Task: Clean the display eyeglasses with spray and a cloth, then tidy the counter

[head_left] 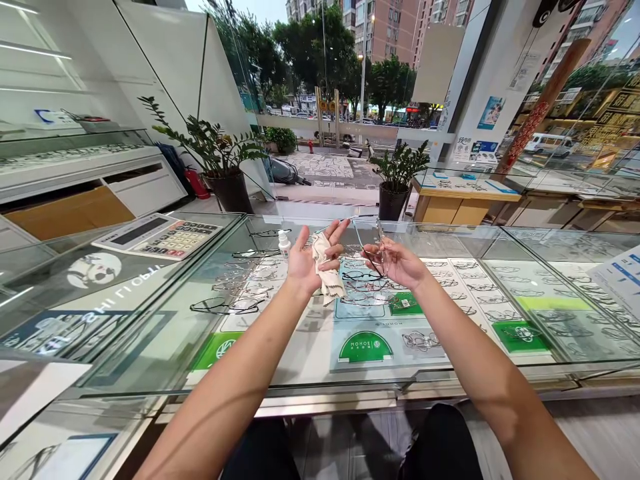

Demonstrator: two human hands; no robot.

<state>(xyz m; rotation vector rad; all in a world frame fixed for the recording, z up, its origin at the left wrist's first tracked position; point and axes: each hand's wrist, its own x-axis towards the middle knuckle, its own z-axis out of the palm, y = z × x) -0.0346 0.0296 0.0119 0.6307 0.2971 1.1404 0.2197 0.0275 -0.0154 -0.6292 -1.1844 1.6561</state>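
My left hand is palm up above the glass counter. Its lower fingers curl round a beige cleaning cloth, while the thumb and upper fingers stretch out. My right hand pinches a pair of eyeglasses, whose thin bluish temple reaches over towards the left fingertips. Whether those fingertips touch the eyeglasses I cannot tell. Just behind my left hand stands a small white spray bottle. Dark-framed eyeglasses lie on the left of the counter, with several other pairs beyond them.
Rows of spectacle frames fill the glass display counter beneath my hands. A large calculator rests on the left. Potted plants stand behind the counter, before a street window. A printed sheet is at the right edge.
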